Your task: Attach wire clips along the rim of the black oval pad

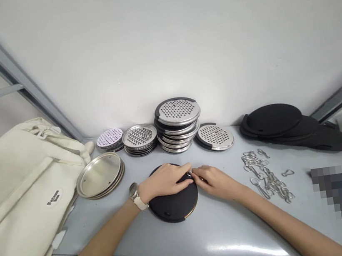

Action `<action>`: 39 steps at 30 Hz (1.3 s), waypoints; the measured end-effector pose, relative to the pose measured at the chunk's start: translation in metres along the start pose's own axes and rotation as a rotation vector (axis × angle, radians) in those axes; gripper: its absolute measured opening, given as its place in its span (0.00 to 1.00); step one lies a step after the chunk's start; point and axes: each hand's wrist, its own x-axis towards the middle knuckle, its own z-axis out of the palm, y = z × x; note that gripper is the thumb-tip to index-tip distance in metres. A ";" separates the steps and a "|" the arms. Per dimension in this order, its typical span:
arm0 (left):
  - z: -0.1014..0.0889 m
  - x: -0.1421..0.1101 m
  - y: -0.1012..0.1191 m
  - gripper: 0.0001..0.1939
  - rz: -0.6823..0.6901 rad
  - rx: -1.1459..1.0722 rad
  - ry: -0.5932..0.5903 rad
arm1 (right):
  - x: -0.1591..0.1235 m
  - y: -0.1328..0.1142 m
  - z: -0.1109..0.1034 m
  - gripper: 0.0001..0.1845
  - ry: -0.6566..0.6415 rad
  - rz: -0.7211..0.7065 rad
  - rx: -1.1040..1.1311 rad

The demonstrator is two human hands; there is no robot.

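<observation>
From here I see a round black disc [173, 201] lying flat on the grey tabletop [221, 226], with no long axis and a small oval slot at its near edge, turned toward me. The left hand [162, 181], wearing a wristwatch [134, 191], rests on the disc with its fingers [177, 172] extended, not clenched. The right hand [213, 182] sits at the disc's far right rim, its fingers [199, 173] pinched on a small metal ring [190, 174], I think, though it's tiny at this range. Steel chain links [267, 176] lie to the right, stacked round graters [177, 112] stand behind, and a canvas bag [17, 182] carries a small tag [52, 199] I can't read.
</observation>
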 end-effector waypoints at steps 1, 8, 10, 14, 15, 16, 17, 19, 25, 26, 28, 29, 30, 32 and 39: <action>0.000 0.000 0.000 0.09 -0.002 -0.002 0.002 | 0.000 0.000 0.000 0.16 0.000 0.000 -0.003; 0.002 0.001 -0.001 0.10 -0.015 0.016 -0.005 | -0.001 -0.001 -0.001 0.16 -0.006 0.001 -0.011; 0.002 0.001 -0.001 0.10 -0.020 0.022 -0.014 | -0.001 -0.001 -0.001 0.17 -0.008 0.006 -0.021; 0.002 0.001 -0.001 0.10 -0.021 0.026 -0.018 | 0.000 -0.001 -0.001 0.17 -0.009 0.002 -0.034; 0.002 0.000 -0.001 0.10 -0.019 0.024 -0.017 | 0.000 -0.001 0.000 0.17 -0.010 0.002 -0.033; 0.001 0.000 -0.001 0.10 -0.016 0.022 -0.017 | 0.000 -0.001 0.000 0.17 -0.010 0.002 -0.030; 0.001 0.000 -0.001 0.10 -0.015 0.019 -0.019 | 0.000 -0.001 0.000 0.17 -0.010 0.001 -0.026; 0.001 0.000 -0.001 0.10 -0.014 0.016 -0.025 | -0.001 -0.002 -0.001 0.17 -0.012 0.000 -0.020; 0.001 0.000 -0.002 0.09 0.018 0.009 -0.005 | -0.001 -0.002 -0.002 0.17 -0.018 0.002 -0.022; 0.001 0.000 -0.002 0.09 0.022 0.007 -0.002 | 0.000 -0.002 -0.002 0.17 -0.017 0.001 -0.021; 0.001 0.000 -0.001 0.08 0.023 0.003 -0.003 | 0.000 -0.002 -0.002 0.17 -0.015 0.001 -0.020; 0.000 0.000 -0.001 0.08 0.023 0.000 -0.005 | 0.000 -0.001 -0.001 0.17 -0.016 0.003 -0.017; 0.000 0.000 -0.001 0.08 0.023 -0.004 -0.008 | 0.000 -0.001 -0.001 0.17 -0.016 0.003 -0.014; -0.001 0.000 -0.001 0.09 0.021 -0.012 -0.013 | 0.000 -0.001 -0.001 0.17 -0.017 0.002 -0.007; 0.000 -0.001 -0.001 0.09 0.041 -0.021 -0.009 | 0.000 -0.001 -0.001 0.17 -0.015 0.005 -0.030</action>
